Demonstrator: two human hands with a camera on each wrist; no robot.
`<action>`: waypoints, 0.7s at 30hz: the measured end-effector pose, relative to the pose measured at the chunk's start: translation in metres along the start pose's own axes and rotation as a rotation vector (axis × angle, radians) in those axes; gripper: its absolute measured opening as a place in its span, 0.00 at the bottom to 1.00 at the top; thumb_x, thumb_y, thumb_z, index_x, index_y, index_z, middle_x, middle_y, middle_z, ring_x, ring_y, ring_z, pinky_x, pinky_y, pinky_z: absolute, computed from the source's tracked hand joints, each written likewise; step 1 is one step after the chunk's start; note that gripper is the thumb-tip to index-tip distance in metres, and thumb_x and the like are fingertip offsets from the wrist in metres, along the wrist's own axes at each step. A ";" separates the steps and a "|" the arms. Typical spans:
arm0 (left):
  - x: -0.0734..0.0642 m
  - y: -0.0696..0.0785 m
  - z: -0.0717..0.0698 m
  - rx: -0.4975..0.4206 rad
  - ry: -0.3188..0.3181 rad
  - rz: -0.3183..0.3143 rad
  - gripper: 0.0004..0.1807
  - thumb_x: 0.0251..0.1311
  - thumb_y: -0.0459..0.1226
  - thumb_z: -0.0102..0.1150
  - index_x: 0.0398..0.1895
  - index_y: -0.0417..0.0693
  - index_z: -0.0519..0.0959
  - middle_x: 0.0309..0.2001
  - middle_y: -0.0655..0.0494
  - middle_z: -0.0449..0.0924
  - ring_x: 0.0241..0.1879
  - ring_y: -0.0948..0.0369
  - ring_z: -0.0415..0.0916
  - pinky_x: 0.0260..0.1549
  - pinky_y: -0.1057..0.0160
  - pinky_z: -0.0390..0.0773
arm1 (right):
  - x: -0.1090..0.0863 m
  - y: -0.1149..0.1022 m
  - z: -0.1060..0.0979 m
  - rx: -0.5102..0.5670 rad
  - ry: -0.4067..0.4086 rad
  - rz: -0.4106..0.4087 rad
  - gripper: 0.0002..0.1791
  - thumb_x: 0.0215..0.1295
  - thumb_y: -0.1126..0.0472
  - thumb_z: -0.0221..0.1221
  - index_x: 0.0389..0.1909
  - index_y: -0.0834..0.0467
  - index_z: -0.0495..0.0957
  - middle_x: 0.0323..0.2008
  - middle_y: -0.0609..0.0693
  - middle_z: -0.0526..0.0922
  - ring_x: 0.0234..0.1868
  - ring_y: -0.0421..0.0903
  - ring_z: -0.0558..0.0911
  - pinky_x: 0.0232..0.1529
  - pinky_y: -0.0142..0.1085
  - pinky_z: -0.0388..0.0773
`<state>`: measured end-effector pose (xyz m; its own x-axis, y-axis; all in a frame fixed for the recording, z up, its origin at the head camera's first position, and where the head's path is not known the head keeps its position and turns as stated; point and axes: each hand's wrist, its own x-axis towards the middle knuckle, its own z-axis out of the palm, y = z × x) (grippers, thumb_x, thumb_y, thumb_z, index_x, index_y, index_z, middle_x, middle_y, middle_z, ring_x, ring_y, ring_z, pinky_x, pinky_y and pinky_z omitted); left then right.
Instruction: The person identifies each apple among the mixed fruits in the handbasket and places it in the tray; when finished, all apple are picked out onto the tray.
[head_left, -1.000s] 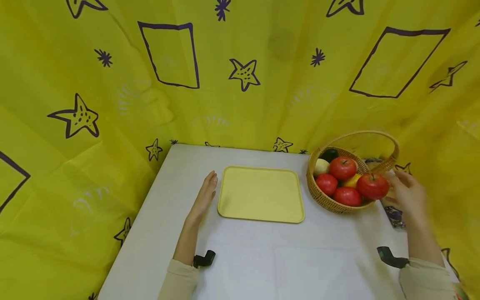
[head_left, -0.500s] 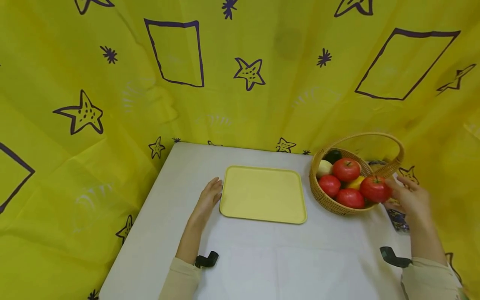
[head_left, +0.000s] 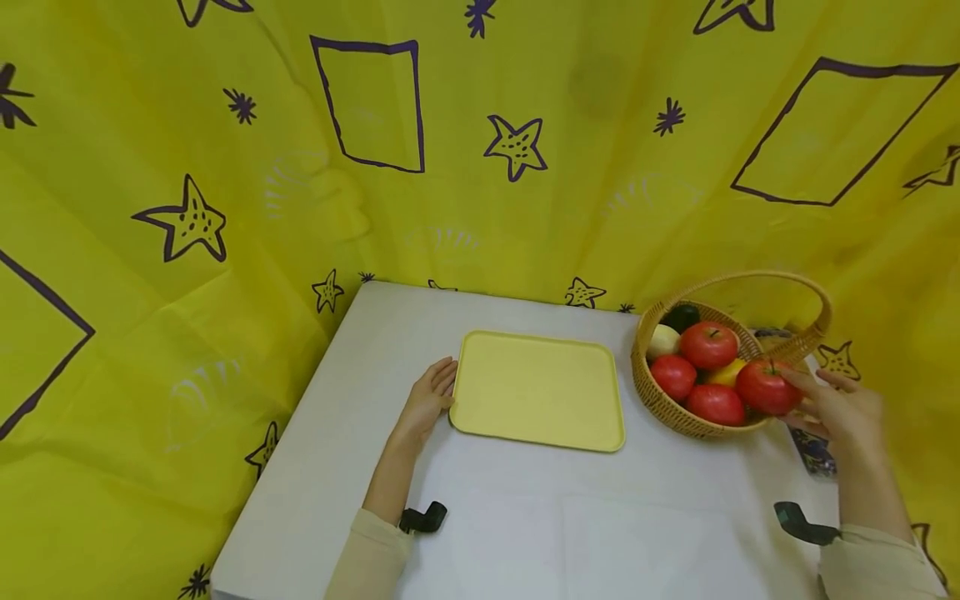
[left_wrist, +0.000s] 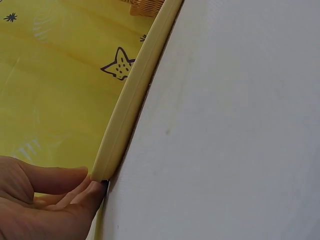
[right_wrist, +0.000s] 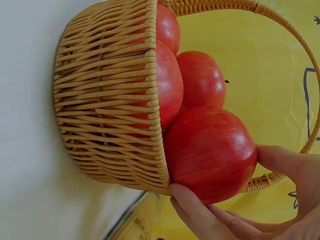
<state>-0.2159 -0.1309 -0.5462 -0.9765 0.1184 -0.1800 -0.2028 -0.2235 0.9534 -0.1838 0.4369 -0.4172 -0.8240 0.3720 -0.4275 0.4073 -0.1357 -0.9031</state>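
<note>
At the right, a wicker basket (head_left: 675,417) with a tall arched handle holds several red apples, a yellow item (head_left: 725,373), a pale round item (head_left: 663,342) and a dark green one (head_left: 681,317). My right hand (head_left: 847,412) grips the front right apple (right_wrist: 210,155), thumb on one side and fingers underneath, at the basket's rim. A pale yellow rectangular tray (head_left: 536,392) lies flat on the white table. At its left edge, my left hand (head_left: 431,400) pinches the tray's rim (left_wrist: 125,110) near a corner, thumb above and fingers below.
The white table (head_left: 495,508) reaches back to a yellow curtain (head_left: 450,208) printed with starfish. A dark patterned package (head_left: 813,454) lies partly behind the basket at the right edge. Black wrist mounts (head_left: 423,518) sit on both forearms.
My left hand has moved right to the tray's edge and taken hold of it. My right fingers have closed around the front right apple. The head view has shifted slightly left.
</note>
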 end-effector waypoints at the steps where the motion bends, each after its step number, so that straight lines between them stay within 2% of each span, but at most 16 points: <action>1: 0.000 -0.001 0.000 0.002 0.002 -0.003 0.45 0.60 0.11 0.41 0.82 0.41 0.55 0.80 0.42 0.57 0.80 0.50 0.54 0.79 0.56 0.58 | 0.000 0.000 0.000 0.008 0.001 0.004 0.57 0.65 0.56 0.72 0.84 0.49 0.44 0.22 0.36 0.81 0.22 0.41 0.88 0.26 0.43 0.90; 8: -0.003 -0.005 -0.001 0.023 -0.003 0.004 0.46 0.59 0.11 0.41 0.82 0.42 0.54 0.80 0.44 0.57 0.80 0.51 0.54 0.79 0.57 0.57 | -0.002 0.000 0.000 0.036 0.000 0.010 0.59 0.65 0.58 0.71 0.85 0.50 0.39 0.21 0.39 0.83 0.22 0.41 0.88 0.26 0.44 0.90; 13: -0.005 -0.005 -0.001 0.039 -0.004 0.026 0.45 0.60 0.11 0.41 0.82 0.40 0.53 0.80 0.41 0.56 0.80 0.49 0.53 0.79 0.54 0.57 | -0.003 0.002 -0.004 0.068 0.001 0.023 0.57 0.65 0.58 0.72 0.85 0.46 0.43 0.22 0.40 0.84 0.23 0.42 0.88 0.26 0.44 0.90; 15: -0.004 -0.004 -0.001 0.046 -0.004 0.037 0.44 0.60 0.11 0.41 0.82 0.39 0.53 0.80 0.40 0.56 0.80 0.47 0.53 0.79 0.53 0.57 | -0.005 0.002 -0.006 0.092 0.006 0.021 0.49 0.64 0.58 0.72 0.80 0.40 0.55 0.23 0.39 0.83 0.23 0.43 0.88 0.26 0.45 0.90; 17: -0.003 -0.004 0.000 0.050 -0.002 0.041 0.44 0.61 0.11 0.41 0.82 0.39 0.53 0.80 0.39 0.56 0.80 0.47 0.53 0.79 0.53 0.57 | -0.008 0.001 -0.007 0.101 0.011 0.016 0.37 0.64 0.57 0.72 0.69 0.35 0.65 0.23 0.39 0.83 0.23 0.44 0.88 0.26 0.45 0.89; 20: -0.001 -0.005 -0.001 0.048 0.002 0.037 0.45 0.61 0.11 0.41 0.82 0.40 0.52 0.80 0.40 0.57 0.80 0.48 0.54 0.79 0.54 0.58 | -0.013 0.000 -0.008 0.112 0.009 -0.013 0.25 0.64 0.57 0.72 0.53 0.36 0.69 0.24 0.37 0.83 0.23 0.44 0.88 0.25 0.44 0.89; 21: -0.001 -0.005 -0.001 0.047 0.003 0.031 0.45 0.61 0.11 0.41 0.83 0.40 0.51 0.80 0.41 0.57 0.80 0.48 0.54 0.79 0.54 0.58 | -0.014 -0.001 -0.007 0.109 0.008 -0.022 0.24 0.65 0.57 0.72 0.52 0.37 0.69 0.24 0.37 0.83 0.23 0.44 0.88 0.25 0.44 0.89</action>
<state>-0.2142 -0.1309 -0.5515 -0.9825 0.1091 -0.1507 -0.1687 -0.1809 0.9689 -0.1697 0.4384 -0.4104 -0.8289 0.3828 -0.4078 0.3440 -0.2260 -0.9114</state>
